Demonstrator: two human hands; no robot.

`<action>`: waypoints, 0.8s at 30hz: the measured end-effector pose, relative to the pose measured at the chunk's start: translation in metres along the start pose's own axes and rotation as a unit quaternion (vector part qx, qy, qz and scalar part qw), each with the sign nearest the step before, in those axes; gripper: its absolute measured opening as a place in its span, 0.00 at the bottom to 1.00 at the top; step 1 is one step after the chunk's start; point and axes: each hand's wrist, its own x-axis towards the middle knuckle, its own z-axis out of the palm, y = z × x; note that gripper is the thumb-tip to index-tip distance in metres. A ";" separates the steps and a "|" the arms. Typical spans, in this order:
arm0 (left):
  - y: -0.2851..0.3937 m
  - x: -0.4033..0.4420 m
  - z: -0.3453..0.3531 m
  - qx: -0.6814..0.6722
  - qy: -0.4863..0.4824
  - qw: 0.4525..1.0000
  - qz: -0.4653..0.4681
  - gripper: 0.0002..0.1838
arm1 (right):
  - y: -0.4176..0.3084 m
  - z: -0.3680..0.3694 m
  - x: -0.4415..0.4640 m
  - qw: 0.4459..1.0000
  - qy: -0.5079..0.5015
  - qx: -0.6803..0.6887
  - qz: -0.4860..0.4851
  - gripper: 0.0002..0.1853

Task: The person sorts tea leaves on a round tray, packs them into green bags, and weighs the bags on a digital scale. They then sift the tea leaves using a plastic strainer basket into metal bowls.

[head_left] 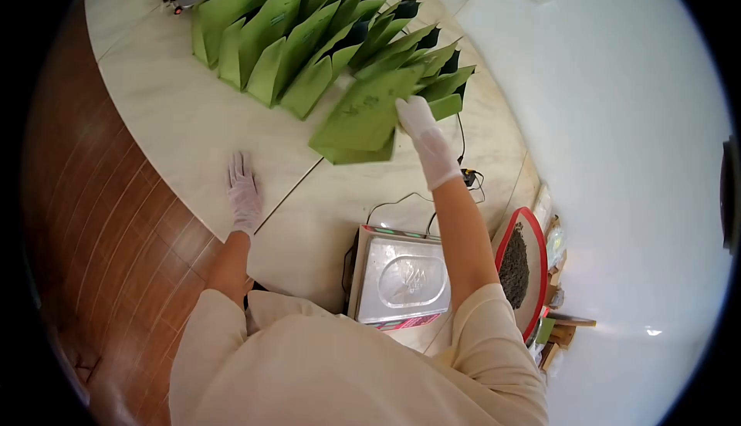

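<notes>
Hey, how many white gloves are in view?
2: one glove on the left hand, over the table; the other glove on the right hand, gripping a green bag.

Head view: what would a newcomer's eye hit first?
Probably the rows of green bags standing on the pale table at the top. Next, the gloved right hand gripping a tilted bag just in front of them. Then the metal-topped scale at lower centre, with a red-rimmed tray of dark material to its right.
</notes>
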 end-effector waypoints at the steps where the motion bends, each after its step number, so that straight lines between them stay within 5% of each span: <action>1: 0.002 0.008 -0.003 -0.002 -0.010 1.000 0.002 0.34 | 0.007 0.017 0.033 0.999 0.012 -0.032 -0.024 0.21; 4: 0.007 0.006 -0.013 0.010 -0.043 0.999 -0.004 0.33 | -0.026 0.030 0.045 0.990 -0.036 0.127 0.051 0.21; 6: 0.003 0.010 -0.004 0.008 -0.046 0.999 -0.008 0.33 | -0.041 0.022 0.050 0.882 -0.081 0.462 0.049 0.18; 9: 0.002 0.010 0.001 0.005 -0.067 0.997 -0.026 0.33 | -0.009 0.000 0.038 0.974 0.102 0.189 -0.070 0.15; 11: 0.002 0.010 0.002 0.016 -0.068 0.997 -0.020 0.33 | 0.056 0.009 0.037 0.990 0.116 0.052 -0.068 0.13; 14: 0.002 0.012 0.000 0.043 -0.073 0.996 -0.014 0.34 | 0.173 0.053 0.041 0.990 0.126 0.047 -0.032 0.13; 16: 0.004 0.013 0.001 0.059 -0.081 0.995 -0.011 0.34 | 0.208 0.070 0.039 0.965 0.216 -0.082 0.119 0.11; 24: 0.002 0.010 0.010 0.032 -0.042 0.999 0.004 0.34 | 0.229 0.107 0.061 0.950 0.280 -0.116 0.076 0.10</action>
